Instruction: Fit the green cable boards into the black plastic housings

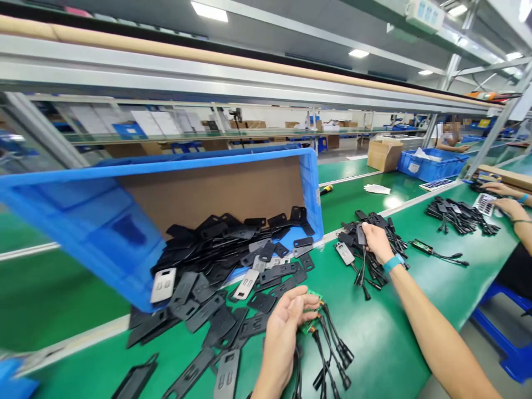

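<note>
Left hand [288,321], mine: fingers curled narrowly, holding a small bunch of green circuit boards [310,328] at the near side of the table; how many I held I could not tell, since my fingers covered most of them. Black cables [329,349] with thick plugs trailed from the boards to the right.

Right hand [376,244], mine: teal band [393,262] on the wrist; thumb and fingers pinched on a dark case [361,235], which I held over a heap of cabled units [388,224].

Blue bin [315,194], one: tipped towards me, lined at the back with cardboard [216,188]. Black plates [203,252] filled its lower part and spilled out onto the green table [386,349], as far as my left hand. Among them lay a few paler, silvery plates [246,284].

Single cabled board [422,246], one: lay apart, to the right of the heap.

Further right: a co-worker's hands [510,208] beside a second heap of units [455,216]; a blue stool [505,332] below.

Behind: a white glove [377,189], a cardboard box [384,155] and a blue crate [432,165] beside it.
</note>
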Available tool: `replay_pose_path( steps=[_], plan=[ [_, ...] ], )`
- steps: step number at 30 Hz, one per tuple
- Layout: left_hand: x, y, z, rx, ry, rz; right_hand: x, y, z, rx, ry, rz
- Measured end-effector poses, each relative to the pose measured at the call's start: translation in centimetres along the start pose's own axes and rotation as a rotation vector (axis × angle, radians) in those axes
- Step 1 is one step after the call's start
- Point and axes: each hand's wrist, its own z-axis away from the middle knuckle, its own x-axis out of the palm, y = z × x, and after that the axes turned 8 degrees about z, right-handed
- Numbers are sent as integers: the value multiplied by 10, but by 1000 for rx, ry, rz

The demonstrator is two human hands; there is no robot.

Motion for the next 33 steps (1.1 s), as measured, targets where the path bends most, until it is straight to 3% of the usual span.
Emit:
replay_pose_path(
  steps=[6,13,16,20,24,27,28,30,33],
  plan=[
    [0,1,-3,25,17,-97,-31,26,-23,50,165,367],
    [-5,3,-5,73,62,-114,-97,62,-24,461,330,687],
    [-5,1,-5,88,55,-104,-105,75,-22,602,308,727],
    [-2,2,0,107,48,-91,-109,73,-16,642,303,761],
    [3,4,4,115,34,-83,-121,46,-12,510,327,790],
    [6,3,5,107,1,-81,-114,8,-2,159,308,591],
    [7,3,5,102,-18,-78,-104,-6,5,14,244,428],
    [8,0,5,92,-55,-60,-76,-34,25,-176,-32,45],
    [12,-4,7,50,-105,13,-20,-61,61,-225,-414,-213]
  ],
)
